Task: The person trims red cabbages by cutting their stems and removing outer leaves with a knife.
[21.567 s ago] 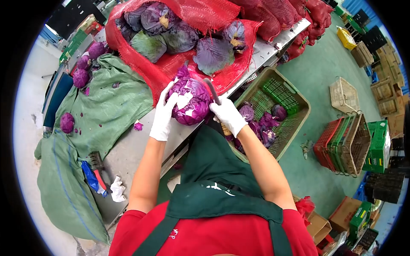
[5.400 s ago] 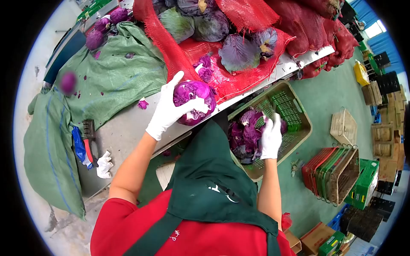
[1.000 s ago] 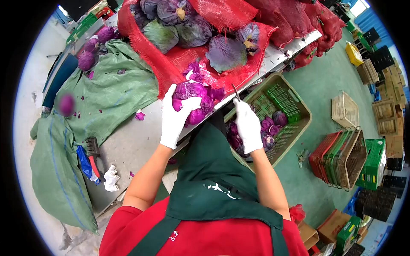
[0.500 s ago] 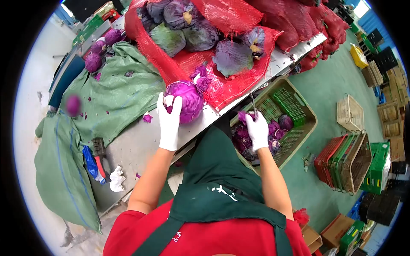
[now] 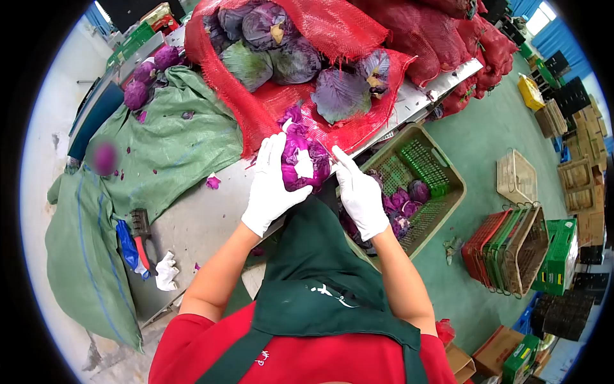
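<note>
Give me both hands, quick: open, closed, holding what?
Left hand: holding the purple cabbage by its left side.
Right hand: close by the cabbage's right side; whether it grips anything cannot be told.

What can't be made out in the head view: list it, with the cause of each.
All in the head view:
Cabbage at the left hand: its left side, covered by that hand.
Palm of the right hand: hidden behind its own gloved back.
Crate: some contents, behind the right hand.
Round purple thing: blurred.
Red mesh sacks: cut off by the top edge.
</note>
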### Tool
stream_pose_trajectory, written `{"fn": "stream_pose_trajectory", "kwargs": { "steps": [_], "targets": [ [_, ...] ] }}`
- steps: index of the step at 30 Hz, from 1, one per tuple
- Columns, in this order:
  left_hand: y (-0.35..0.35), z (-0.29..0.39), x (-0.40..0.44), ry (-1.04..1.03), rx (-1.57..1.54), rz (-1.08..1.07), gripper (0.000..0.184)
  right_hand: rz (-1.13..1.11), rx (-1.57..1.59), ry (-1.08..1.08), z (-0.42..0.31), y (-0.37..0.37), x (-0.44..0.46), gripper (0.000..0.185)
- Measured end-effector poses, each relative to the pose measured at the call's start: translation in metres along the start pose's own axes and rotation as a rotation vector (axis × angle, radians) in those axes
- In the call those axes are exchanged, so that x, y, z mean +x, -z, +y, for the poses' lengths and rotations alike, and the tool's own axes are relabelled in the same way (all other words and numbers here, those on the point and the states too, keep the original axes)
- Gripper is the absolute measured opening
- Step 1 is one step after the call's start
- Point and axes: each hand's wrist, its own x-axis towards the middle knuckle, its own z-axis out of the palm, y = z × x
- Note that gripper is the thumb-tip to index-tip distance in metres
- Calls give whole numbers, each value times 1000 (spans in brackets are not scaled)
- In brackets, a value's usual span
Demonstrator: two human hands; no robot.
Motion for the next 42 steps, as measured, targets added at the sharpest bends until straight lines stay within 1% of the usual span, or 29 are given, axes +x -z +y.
{"fn": "stream_pose_trajectory", "kwargs": {
  "steps": [3,4,5,8,10,12,14,15,17,18,19,21,23,24,25,27,28,29,30,31,32,33,35,37,38,39,40,41,42],
  "targets": [
    [1,-19,-1,-12,-67,21,113,-40,-70,59,1,4,1,33],
    [2,-25,0,15,-125,5,113,-105,-159,28,1,8,-1,30],
    [2,-31,1,43,-187,-12,113,-111,-159,25,4,8,-4,30],
    [4,-28,7,5,-174,-49,112,-61,-173,120,7,8,-9,28],
    [9,-18,10,-42,-132,-78,111,-93,-183,98,-1,12,-7,28],
    [8,-15,11,-40,-126,-84,111,-116,-189,77,1,13,-2,29],
    [10,-14,11,-37,-117,-91,110,-29,-239,68,24,8,4,33],
    [11,-14,13,-43,-133,-97,110,75,-149,150,42,5,12,38],
    [13,-15,12,-48,-149,-102,110,39,-234,-125,54,16,22,36],
    [13,-15,11,-41,-145,-112,110,-53,-243,-212,48,21,29,37],
    [13,-16,12,-34,-141,-125,110,-48,-244,-211,42,20,30,37],
    [8,-21,11,-47,-139,-107,109,-2,29,-198,14,11,26,49],
    [6,-21,10,-63,-135,-93,109,-62,-5,-184,-9,0,31,64],
    [7,-19,11,-95,-115,-105,108,-20,-68,-48,4,-16,37,63],
    [10,-18,13,-130,-91,-118,107,-105,-46,-75,6,-20,45,54],
    [14,-17,11,-152,-97,-138,105,4,-191,-103,28,-28,61,41],
    [15,-22,9,-158,-108,-157,108,37,-267,-122,42,-28,64,31],
    [15,-29,7,-166,-120,-173,110,36,-301,-201,56,-25,62,30],
    [14,-37,6,-159,-148,-166,111,62,-356,-225,78,-26,56,30],
    [15,-43,7,-163,-144,-162,111,109,-340,-254,91,-22,45,31],
    [16,-48,6,-76,-259,-162,112,63,-323,-367,95,-11,36,30],
    [16,-52,3,19,-379,-159,113,34,-390,-350,114,-6,24,38],
    [18,-53,4,69,-442,-157,116,248,-456,-350,100,2,-2,51],
    [18,-49,8,37,-445,-150,114,262,-333,-298,62,2,-5,61],
    [17,-46,10,33,-449,-159,114,137,-104,-232,42,3,1,66],
    [17,-44,12,6,-396,-165,114,60,44,-253,36,-10,1,71],
    [17,-42,14,-23,-340,-170,113,15,113,-241,27,-20,5,73],
    [16,-42,15,-29,-338,-173,113,-136,302,-371,21,-24,11,68],
    [14,-42,14,-29,-329,-154,111,-149,378,-361,32,-38,15,66]
  ]
}}
